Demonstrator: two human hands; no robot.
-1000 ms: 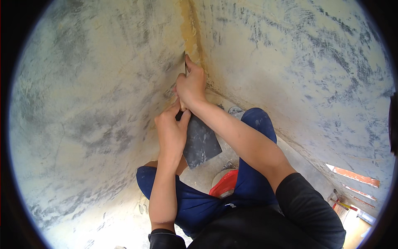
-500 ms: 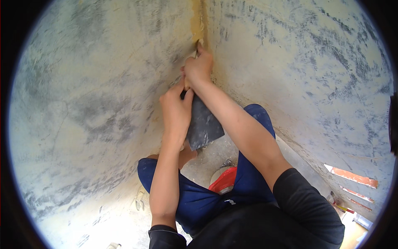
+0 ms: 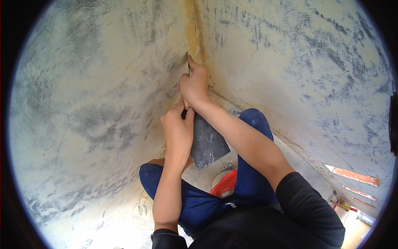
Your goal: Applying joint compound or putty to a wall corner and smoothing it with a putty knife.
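My right hand (image 3: pixel 195 86) is closed around a putty knife (image 3: pixel 187 57), mostly hidden by the fingers. Only a thin dark edge of its blade shows, against the left wall beside the corner, with my forefinger stretched along it. Just below, my left hand (image 3: pixel 177 130) grips the narrow end of a dark grey putty blade (image 3: pixel 209 143), which widens toward me and bears whitish smears. The two hands touch or nearly touch. Above them, a wet-looking yellowish filler strip (image 3: pixel 192 29) runs up the inside corner.
Patchy grey-white walls, the left (image 3: pixel 95 95) and the right (image 3: pixel 265 74), meet in front of me. Between my bent knees, a round container with something red (image 3: pixel 226 182) sits on the dusty floor (image 3: pixel 203 176). Orange-edged slots (image 3: pixel 354 175) open low in the right wall.
Both hands have come down the corner toward me, bringing the putty knife and the dark blade along. More of the yellowish strip shows above them. Both grips stay closed.
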